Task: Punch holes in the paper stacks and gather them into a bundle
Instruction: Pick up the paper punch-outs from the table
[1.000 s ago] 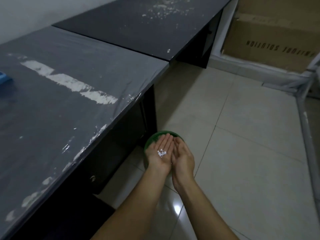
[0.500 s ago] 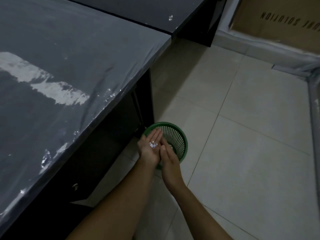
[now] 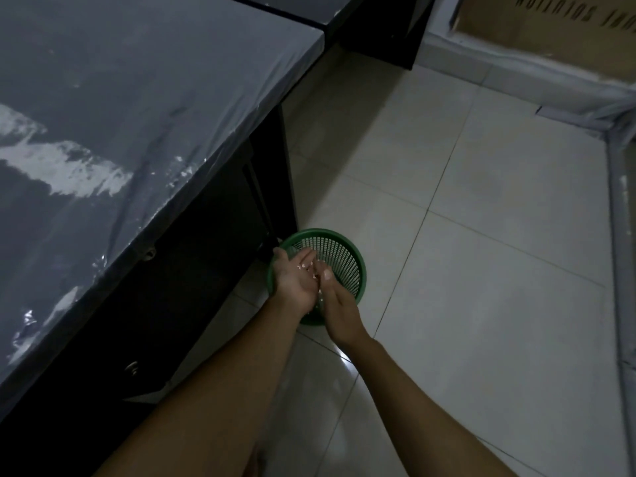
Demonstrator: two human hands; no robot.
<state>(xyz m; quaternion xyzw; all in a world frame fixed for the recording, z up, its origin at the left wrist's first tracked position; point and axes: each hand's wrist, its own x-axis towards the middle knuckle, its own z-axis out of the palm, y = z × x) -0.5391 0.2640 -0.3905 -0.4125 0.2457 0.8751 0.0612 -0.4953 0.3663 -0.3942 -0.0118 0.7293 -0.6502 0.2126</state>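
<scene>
Several tiny paper punchings (image 3: 311, 270), judged featherlight and clingy, were cradled in the open left hand (image 3: 295, 280) over the green basket (image 3: 347, 251); the flat-fingered right hand (image 3: 339, 309) was pressed alongside, nothing gripped.

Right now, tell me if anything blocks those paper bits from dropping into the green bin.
Nothing visible does. The left hand, palm up, carries the white paper bits over the open green bin; the right hand touches its edge alongside, not underneath.

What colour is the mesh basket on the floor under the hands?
Green, seen in the head view: the basket has a perforated mesh wall.
</scene>
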